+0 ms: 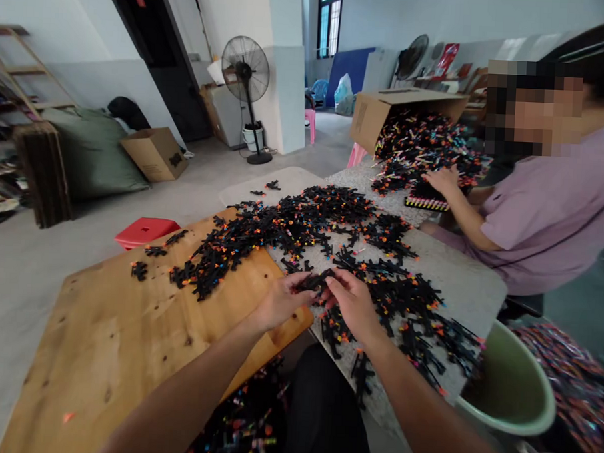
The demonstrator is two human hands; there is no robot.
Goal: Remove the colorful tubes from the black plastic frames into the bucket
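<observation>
Both of my hands meet above the inner corner of the wooden table, around a small black plastic piece point(315, 280) shaped like a toy gun. My left hand point(283, 300) pinches its left end between thumb and fingers. At its right end, my right hand point(347, 296) has its fingertips closed on the same piece. A large heap of similar black pieces point(292, 219) with orange, blue and yellow bits spreads just beyond the hands. More black pieces point(404, 291) lie to the right, partly behind my right hand and forearm.
The wooden table point(127, 339) adjoins a grey speckled table point(460, 273). A person in pink point(553, 211) sits at the right, hands at a black tray by a tipped cardboard box point(371, 123). A green tub point(515, 383) stands at lower right, a red stool point(144, 231) at left.
</observation>
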